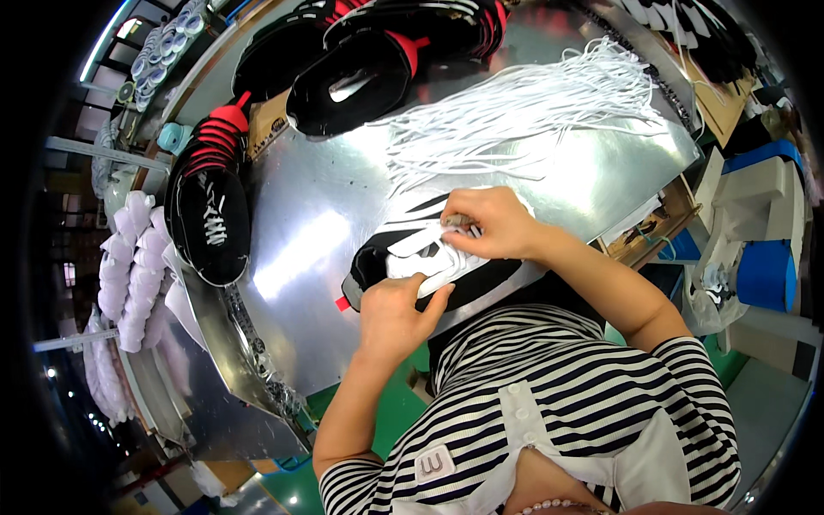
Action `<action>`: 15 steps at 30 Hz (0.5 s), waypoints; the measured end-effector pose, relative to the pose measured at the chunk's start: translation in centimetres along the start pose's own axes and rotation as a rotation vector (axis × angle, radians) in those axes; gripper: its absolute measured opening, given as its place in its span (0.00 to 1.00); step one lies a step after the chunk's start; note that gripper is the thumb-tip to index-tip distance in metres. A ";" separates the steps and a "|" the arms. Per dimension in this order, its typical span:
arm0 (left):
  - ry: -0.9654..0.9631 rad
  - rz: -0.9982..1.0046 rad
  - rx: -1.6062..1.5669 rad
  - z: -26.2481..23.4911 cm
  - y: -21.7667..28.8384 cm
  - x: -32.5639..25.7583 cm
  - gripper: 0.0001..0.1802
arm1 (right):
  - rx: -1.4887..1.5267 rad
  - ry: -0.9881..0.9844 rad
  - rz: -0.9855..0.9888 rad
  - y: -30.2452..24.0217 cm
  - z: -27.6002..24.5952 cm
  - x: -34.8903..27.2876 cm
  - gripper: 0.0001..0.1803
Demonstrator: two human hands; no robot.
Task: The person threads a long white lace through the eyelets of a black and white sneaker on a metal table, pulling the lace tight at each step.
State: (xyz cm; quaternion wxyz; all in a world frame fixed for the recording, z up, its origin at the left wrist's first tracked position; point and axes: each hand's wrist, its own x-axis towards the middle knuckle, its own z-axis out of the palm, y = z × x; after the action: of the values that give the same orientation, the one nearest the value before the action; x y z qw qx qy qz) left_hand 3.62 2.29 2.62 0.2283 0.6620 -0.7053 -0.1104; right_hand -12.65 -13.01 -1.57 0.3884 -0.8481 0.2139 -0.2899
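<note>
A black and white shoe upper (371,264) lies on the metal table in front of me, its red heel tab toward the left. My left hand (393,316) grips the near side of its opening, with thumb and fingertips at the white lacing part (410,251). Above the lacing area, my right hand (491,225) is closed in a pinch, its fingertips against the white strips. Something small and brownish shows between those fingers; I cannot make out what it is. Just beyond the shoe upper lies a large spread bundle of white laces (524,116).
Black shoes with red parts (352,81) stand at the table's far left, and another black and red one (210,206) sits on the left edge. The metal table (300,326) has a raised rim. White padded pieces (137,257) hang at left; a blue and white chair-like item (760,232) stands at right.
</note>
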 end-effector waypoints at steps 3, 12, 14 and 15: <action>-0.001 0.038 0.024 0.1 0.0 0.0 0.19 | -0.086 0.070 -0.030 0.4 0.5 -0.6 0.08; 0.421 0.295 0.162 1.0 -0.8 -3.7 0.23 | 0.214 0.203 0.174 0.1 -0.5 -1.3 0.07; 0.604 0.028 0.107 2.8 -0.5 -7.5 0.26 | 0.273 0.256 0.212 0.1 -0.7 -1.2 0.07; 0.691 -0.116 0.085 3.5 -0.2 -8.9 0.28 | 0.315 0.274 0.228 -0.1 -0.5 -1.0 0.07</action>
State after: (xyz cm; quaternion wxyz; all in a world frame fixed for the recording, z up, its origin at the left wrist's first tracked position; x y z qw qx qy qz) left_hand 2.31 10.54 -2.12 0.4190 0.7081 -0.5516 0.1368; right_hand -13.72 -12.67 -1.51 0.5135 -0.7002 0.3111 -0.3864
